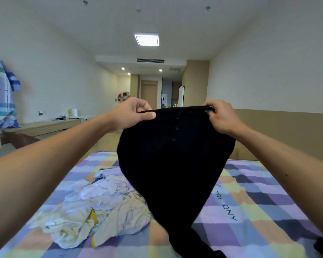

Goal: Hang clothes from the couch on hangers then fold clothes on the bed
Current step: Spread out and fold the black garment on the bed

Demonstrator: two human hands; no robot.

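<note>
Holding a black garment up by its top band, the left hand and right hand each pinch a corner between curled fingers and thumb. The cloth hangs over the middle of the bed, and its lower end trails toward the near edge. A heap of pale clothes lies toward the left edge, just beside the hanging cloth. The trailing end looks bunched, so laying it down now would likely trap creases. A swing leftward could drape it over the heap, and so shallow a pinch may slip.
</note>
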